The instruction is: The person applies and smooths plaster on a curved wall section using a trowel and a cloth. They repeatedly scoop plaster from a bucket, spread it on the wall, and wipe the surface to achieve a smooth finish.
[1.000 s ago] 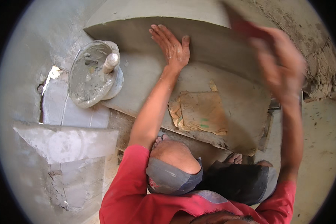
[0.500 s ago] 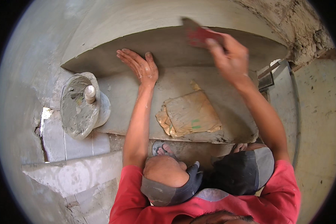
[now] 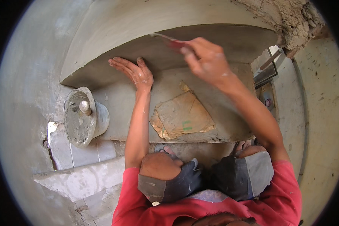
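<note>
Leftward is how the red tool [image 3: 174,43] and the right hand [image 3: 205,60] have swung since half a second ago, closing on the left hand [image 3: 133,72], which stays flat in much the same spot while the whole view shifts slightly. Furthest left, a bucket [image 3: 102,119] of grey mortar [image 3: 75,121] has a pale, rounded handle [image 3: 85,107] sticking up out of it. Next comes the left hand, its fingers together and thumb spread, holding nothing and seemingly resting against the dark curved face [image 3: 248,42]. A folded brown sheet [image 3: 184,116] (paper or card, hard to say which) lies on the slab [image 3: 211,98] below. Then comes the tool, in front of the curved face near its upper edge, right of the left hand and apart from it. To its right, the right hand is closed around it.

For a stroke like this, I judge that a low, steady blade angle and light, even pressure along the curve serve best, with the blade kept clear of the left fingers. Whether the blade touches the face I cannot tell, as it is blurred. Its tip points left and slightly away from the person; the long axis runs from the right hand's grip to that tip, slanting gently across the face and seen almost edge-on.
</note>
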`<state>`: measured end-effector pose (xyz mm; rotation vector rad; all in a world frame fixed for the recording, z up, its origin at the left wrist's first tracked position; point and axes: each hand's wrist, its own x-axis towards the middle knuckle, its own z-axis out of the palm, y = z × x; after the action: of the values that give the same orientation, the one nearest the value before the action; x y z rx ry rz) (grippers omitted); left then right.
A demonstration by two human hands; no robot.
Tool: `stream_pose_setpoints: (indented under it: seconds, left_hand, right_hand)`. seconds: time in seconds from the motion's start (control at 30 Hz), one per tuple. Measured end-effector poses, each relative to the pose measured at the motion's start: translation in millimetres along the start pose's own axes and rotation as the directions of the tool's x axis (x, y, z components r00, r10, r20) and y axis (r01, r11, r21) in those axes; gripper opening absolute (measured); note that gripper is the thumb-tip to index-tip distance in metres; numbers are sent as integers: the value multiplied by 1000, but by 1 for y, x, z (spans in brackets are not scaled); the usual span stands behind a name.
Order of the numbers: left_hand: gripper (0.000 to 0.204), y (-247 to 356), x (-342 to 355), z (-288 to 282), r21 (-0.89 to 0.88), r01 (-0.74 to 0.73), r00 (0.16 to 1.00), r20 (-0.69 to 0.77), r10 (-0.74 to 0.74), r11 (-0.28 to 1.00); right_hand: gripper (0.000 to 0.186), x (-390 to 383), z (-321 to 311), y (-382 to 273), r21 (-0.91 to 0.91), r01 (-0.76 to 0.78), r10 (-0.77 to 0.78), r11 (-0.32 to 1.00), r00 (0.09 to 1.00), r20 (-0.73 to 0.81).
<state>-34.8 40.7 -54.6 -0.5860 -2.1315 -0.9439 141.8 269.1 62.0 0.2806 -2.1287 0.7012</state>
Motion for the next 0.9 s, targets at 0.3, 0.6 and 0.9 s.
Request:
stream_pose_setpoints:
  seconds: [0.3, 0.6, 0.9]
  left_hand:
    - [91, -6, -3, -5, 29, -11, 999, 37, 10, 1000]
    - [90, -9, -5, -25, 71, -24, 990, 139, 14, 997]
    - [92, -8, -8, -7, 47, -25, 999, 40, 24, 999]
  right_hand:
    - [24, -61, -53, -5, -239, -94, 38, 966, 973, -229]
    - [26, -36, -32, 11, -182, -215, 207, 960, 976, -61]
    - [18, -60, -119, -23, -285, -334, 269, 898, 932, -245]
